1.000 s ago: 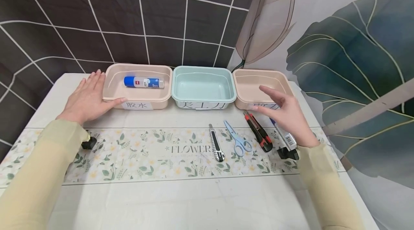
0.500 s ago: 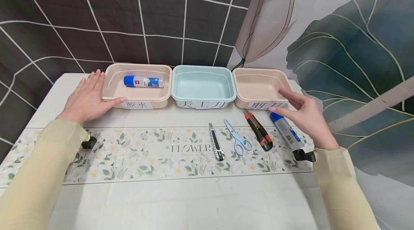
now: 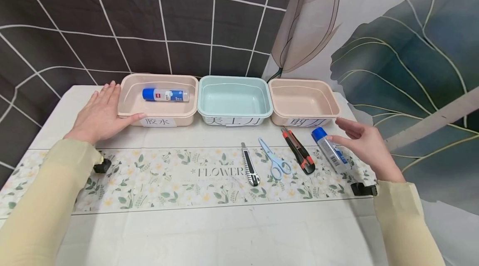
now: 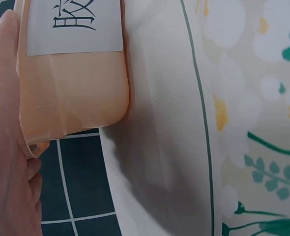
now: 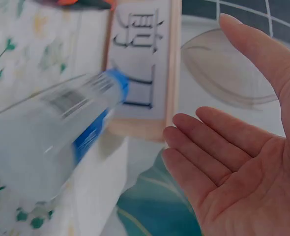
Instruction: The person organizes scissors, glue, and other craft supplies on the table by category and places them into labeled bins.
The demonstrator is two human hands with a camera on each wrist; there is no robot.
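My left hand [image 3: 99, 114] rests along the left rim of the left pink bin [image 3: 187, 121], fingers straight, thumb over its front edge. Inside that bin lies a blue-capped glue bottle [image 3: 166, 94]. My right hand [image 3: 363, 145] hovers just right of a second glue bottle [image 3: 331, 152] on the table, fingers relaxed and slightly bent, palm facing it, holding nothing. In the right wrist view that bottle [image 5: 46, 132] appears left of the spread thumb and fingers. Left of it lie a red-and-black box cutter [image 3: 299, 153], light blue scissors [image 3: 275, 160] and a slim silver-and-black box cutter [image 3: 250, 166].
A light blue bin [image 3: 235, 102] stands in the middle of the row, and another pink bin [image 3: 299, 102] at its right end. Labels with characters mark their fronts. Behind the table [image 3: 232, 232] hangs dark gridded cloth [image 3: 191, 16], with a leaf-patterned curtain [image 3: 404, 58] at right.
My right hand has moved right and toward me, from in front of the right pink bin to beside the glue bottle, uncovering both. The left hand stays put.
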